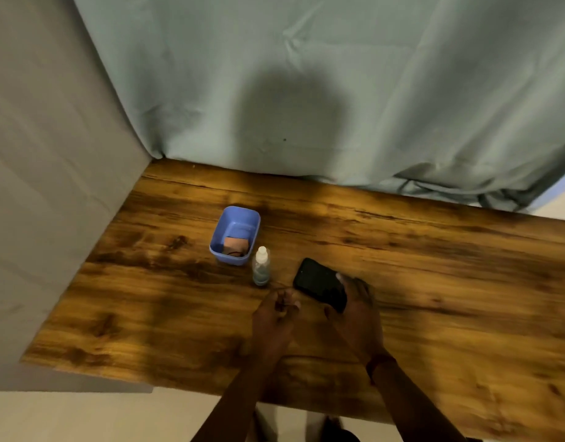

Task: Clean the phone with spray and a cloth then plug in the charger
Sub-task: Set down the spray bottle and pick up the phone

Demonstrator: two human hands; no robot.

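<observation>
A black phone (316, 280) lies tilted in my right hand (354, 311), which grips its near end just above the wooden table (450, 282). My left hand (275, 317) is beside it, fingers pinched on a thin dark cable (282, 299) whose plug end is near the phone's lower corner. A small clear spray bottle (261, 266) with a white cap stands upright left of the phone. A folded orange-pink cloth (236, 243) sits inside a blue plastic tub (224, 224), with a dark cord beside it.
A teal fabric sheet (306, 90) hangs behind the table and bunches at the back right. A grey panel (51, 186) closes the left side. The table's near edge runs just under my forearms.
</observation>
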